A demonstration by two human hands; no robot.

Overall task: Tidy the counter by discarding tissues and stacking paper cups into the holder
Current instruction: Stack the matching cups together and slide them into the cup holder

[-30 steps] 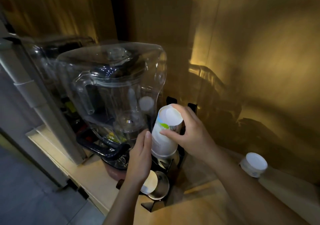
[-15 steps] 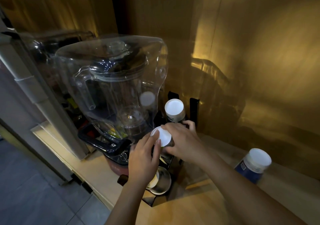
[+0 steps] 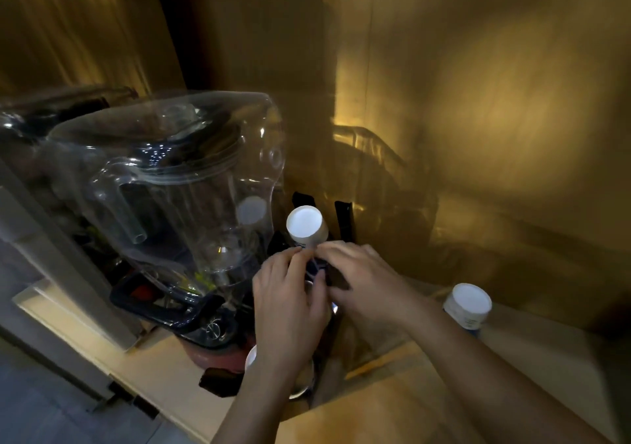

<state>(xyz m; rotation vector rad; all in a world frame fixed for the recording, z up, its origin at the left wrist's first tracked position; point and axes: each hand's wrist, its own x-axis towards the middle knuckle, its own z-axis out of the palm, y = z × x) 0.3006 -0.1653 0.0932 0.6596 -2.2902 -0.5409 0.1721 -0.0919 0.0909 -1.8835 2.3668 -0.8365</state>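
Note:
A black cup holder [image 3: 343, 219] stands on the counter just right of the blender. An upside-down stack of white paper cups [image 3: 305, 225] sits in its rear slot. My left hand [image 3: 286, 310] and my right hand [image 3: 363, 281] meet over the front slot, fingers closed round a bluish-sided paper cup stack [image 3: 314, 266] that is mostly hidden between them. Another upside-down paper cup [image 3: 467, 304] with a blue side stands alone on the counter to the right. No tissue is in sight.
A large clear blender jug [image 3: 177, 187] on a dark base [image 3: 205, 327] crowds the left side. A metal cup [image 3: 302, 387] sits low in front of the holder. The wooden counter [image 3: 392, 406] ends at an edge on the left; golden wall panels rise behind.
The cup stack my hands held high has come down into the holder's front slot. Its white base, visible half a second ago, is now covered by my hands.

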